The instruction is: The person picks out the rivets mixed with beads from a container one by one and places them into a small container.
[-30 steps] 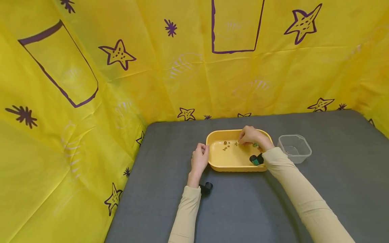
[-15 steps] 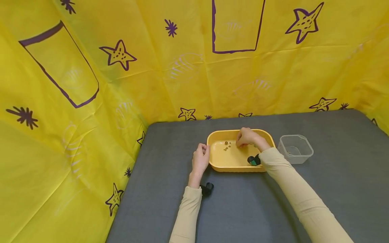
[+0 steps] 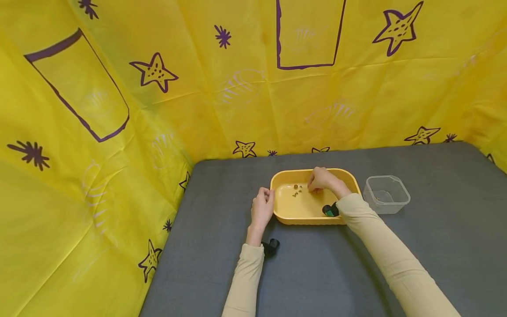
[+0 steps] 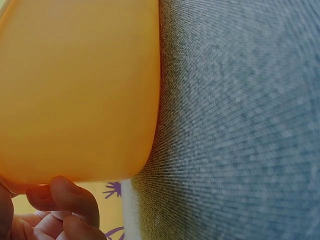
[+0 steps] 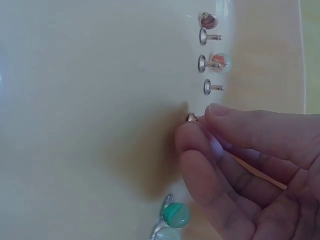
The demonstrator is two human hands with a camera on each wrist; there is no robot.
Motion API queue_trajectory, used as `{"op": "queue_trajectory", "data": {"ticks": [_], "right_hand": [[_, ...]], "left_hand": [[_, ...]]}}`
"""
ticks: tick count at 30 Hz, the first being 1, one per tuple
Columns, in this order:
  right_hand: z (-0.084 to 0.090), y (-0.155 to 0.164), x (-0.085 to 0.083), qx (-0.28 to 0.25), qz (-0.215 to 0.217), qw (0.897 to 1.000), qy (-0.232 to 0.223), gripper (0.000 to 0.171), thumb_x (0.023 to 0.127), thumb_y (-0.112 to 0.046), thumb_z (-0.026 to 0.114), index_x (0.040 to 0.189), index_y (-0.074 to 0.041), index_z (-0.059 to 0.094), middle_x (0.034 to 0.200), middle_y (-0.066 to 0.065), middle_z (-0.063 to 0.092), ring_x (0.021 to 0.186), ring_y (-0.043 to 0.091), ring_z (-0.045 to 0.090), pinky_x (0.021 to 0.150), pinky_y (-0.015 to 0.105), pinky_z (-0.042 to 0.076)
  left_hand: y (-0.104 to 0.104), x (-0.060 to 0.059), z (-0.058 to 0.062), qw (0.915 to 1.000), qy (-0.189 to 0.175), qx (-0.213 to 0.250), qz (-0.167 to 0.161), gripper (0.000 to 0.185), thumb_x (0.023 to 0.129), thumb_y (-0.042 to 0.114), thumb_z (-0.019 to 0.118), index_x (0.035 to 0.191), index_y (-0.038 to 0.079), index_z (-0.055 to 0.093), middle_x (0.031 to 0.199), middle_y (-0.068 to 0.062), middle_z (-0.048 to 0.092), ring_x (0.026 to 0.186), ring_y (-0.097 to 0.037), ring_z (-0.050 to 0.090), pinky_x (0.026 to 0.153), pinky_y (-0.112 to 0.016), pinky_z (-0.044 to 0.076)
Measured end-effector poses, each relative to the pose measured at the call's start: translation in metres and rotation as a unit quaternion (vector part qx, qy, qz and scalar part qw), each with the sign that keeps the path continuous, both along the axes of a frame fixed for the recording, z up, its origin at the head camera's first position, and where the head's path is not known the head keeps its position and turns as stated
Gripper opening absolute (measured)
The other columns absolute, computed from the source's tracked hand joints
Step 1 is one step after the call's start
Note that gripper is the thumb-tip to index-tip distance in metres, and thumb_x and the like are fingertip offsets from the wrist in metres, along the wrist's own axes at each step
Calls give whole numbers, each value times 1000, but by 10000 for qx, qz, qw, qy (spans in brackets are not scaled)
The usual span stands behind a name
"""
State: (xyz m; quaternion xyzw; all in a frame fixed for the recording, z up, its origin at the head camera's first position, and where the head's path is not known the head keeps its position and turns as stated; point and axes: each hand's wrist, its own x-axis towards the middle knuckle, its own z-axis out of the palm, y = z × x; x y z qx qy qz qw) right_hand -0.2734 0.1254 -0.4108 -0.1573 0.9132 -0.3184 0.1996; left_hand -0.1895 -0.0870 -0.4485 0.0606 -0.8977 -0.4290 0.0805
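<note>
A yellow plastic tray (image 3: 305,218) sits on the grey table. My left hand (image 3: 262,207) grips its left rim, and in the left wrist view its curled fingers (image 4: 65,196) press against the tray's outer wall (image 4: 75,90). My right hand (image 3: 320,179) reaches into the tray, where thumb and forefinger pinch a small metal stud (image 5: 191,118) lying on the floor. Several more studs (image 5: 210,62) lie in a row just beyond. Two green-headed studs (image 5: 175,214) lie by my lower fingers.
A clear plastic container (image 3: 386,193) stands to the right of the tray. The grey cloth (image 3: 325,273) covers the table. Yellow star-printed fabric (image 3: 158,88) walls the back and left. Black wrist cameras (image 3: 271,245) sit at both wrists.
My right hand has slid a little to the left inside the tray, toward the cluster of studs. The left hand has stayed on the tray's rim.
</note>
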Motion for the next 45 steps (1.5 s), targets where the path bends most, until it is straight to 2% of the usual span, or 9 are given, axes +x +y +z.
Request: {"op": "queue_trajectory", "data": {"ticks": [8, 12, 23, 30, 45], "right_hand": [[-2, 0, 1, 43, 28, 9999, 112, 3, 72, 2, 66, 70, 4, 66, 57, 8, 59, 50, 17, 53, 50, 27, 44], [-4, 0, 1, 115, 111, 9998, 94, 7, 69, 4, 61, 63, 1, 63, 53, 5, 53, 46, 13, 45, 47, 24, 36], [-3, -1, 1, 273, 431, 9985, 223, 19, 65, 8, 54, 52, -5, 53, 43, -5, 39, 42, 9, 33, 44, 22, 27], [-4, -1, 1, 409, 488, 9979, 121, 26, 67, 7, 54, 50, -11, 48, 45, -4, 40, 43, 9, 34, 44, 21, 27], [-1, 4, 0, 342, 478, 9978, -306, 25, 69, 4, 57, 52, -11, 47, 48, -2, 41, 45, 10, 37, 46, 22, 31]], "left_hand": [[0, 0, 1, 10000, -13, 63, -2, 23, 96, 30, 50, 93, 8, 55, 67, -1, 48, 56, -14, 45, 53, -26, 34], [0, 0, 1, 10000, 2, 42, -10, 23, 96, 31, 50, 93, 8, 55, 67, -1, 49, 57, -14, 45, 53, -26, 35], [0, 0, 1, 10000, 32, 68, -17, 23, 96, 30, 50, 92, 8, 54, 67, 0, 47, 57, -14, 44, 53, -26, 34], [0, 1, 2, 10000, 54, 43, -45, 23, 96, 30, 50, 92, 7, 54, 67, 0, 47, 56, -14, 45, 53, -26, 34], [0, 1, 2, 9999, 91, 69, -66, 23, 96, 30, 49, 91, 8, 54, 65, 0, 48, 55, -13, 44, 53, -27, 34]]}}
